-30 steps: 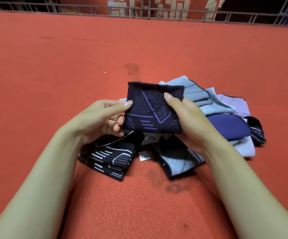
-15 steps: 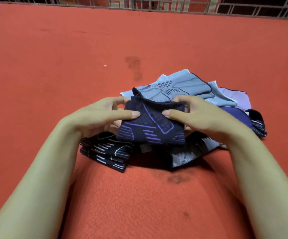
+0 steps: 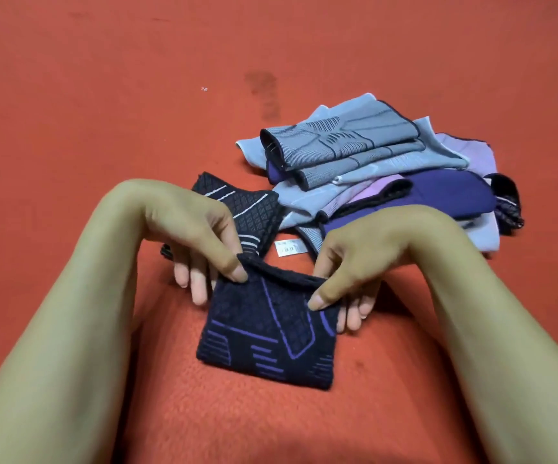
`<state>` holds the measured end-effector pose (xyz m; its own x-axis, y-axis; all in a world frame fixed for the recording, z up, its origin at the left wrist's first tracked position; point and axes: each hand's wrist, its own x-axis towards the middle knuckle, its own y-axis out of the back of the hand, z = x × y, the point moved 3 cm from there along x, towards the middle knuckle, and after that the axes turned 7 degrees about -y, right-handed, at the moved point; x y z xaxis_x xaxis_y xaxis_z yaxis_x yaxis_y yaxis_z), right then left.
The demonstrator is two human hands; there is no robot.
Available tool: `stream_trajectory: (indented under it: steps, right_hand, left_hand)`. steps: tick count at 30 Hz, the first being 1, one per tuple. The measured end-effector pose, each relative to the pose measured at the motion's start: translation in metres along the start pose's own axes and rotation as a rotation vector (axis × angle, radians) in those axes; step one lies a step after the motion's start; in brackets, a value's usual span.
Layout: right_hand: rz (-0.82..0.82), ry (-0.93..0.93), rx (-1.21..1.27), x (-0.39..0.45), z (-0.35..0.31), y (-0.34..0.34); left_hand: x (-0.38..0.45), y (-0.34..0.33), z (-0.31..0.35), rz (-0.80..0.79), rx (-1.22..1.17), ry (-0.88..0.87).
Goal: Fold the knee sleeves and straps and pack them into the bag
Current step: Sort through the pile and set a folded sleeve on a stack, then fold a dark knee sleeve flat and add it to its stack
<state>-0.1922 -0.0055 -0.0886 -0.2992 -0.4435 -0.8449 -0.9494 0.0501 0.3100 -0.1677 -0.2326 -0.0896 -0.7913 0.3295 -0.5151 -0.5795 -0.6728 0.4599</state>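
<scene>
Both hands are gripping one folded knee sleeve [image 3: 265, 333], dark navy with purple lines, which is lying on the red blanket [image 3: 103, 128] directly in front of the person. The left hand [image 3: 200, 242] is pinching the upper left corner of the sleeve between thumb and forefinger, with the other fingers curling beside its left edge; the right hand [image 3: 347, 262] is pinching the upper right corner in the same way, with its fingers running down behind the right edge. The step in hand appears to be the folding of this sleeve: it is already lying as a compact square, and the grip is holding its rolled top edge. Just beyond the left grip a black sleeve with white lines [image 3: 247, 209] is lying folded, partly hidden by the left hand. Beyond the right grip a loose pile of sleeves [image 3: 388, 175], grey, pale blue, lilac and deep purple, is waiting. A small white tag [image 3: 291, 246] is lying between the two hands, just above the held sleeve. No bag is showing in this view, so what it holds cannot be told. The next move probably calls for pressing the fold flat, letting go, and setting this sleeve with the finished black one before drawing another from the pile.
</scene>
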Motion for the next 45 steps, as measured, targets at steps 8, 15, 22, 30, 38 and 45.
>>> stream_trajectory:
  steps: [8,15,22,30,38,45]
  right_hand:
    - [0.099,-0.051,-0.08,0.0,0.0,0.006]
    - [0.099,-0.062,-0.138,-0.002,-0.003,0.004]
    - [0.137,-0.03,-0.175,-0.008,-0.001,0.01]
    - [0.301,0.022,-0.092,-0.027,-0.004,0.019]
    - [1.346,0.369,-0.174,-0.001,-0.005,0.056]
    - [1.284,0.239,-0.284,0.027,-0.005,0.045]
  left_hand:
    - [-0.002,0.018,0.003,0.043,-0.007,-0.069]
    - [-0.002,0.015,0.024,-0.061,-0.066,-0.221]
    - [0.001,0.006,0.027,-0.155,0.107,-0.157]
    - [0.008,-0.003,0.044,-0.115,-0.068,-0.411]
    - [0.02,-0.007,0.034,-0.205,-0.222,-0.234]
    - [0.009,-0.009,0.037,-0.333,-0.102,-0.094]
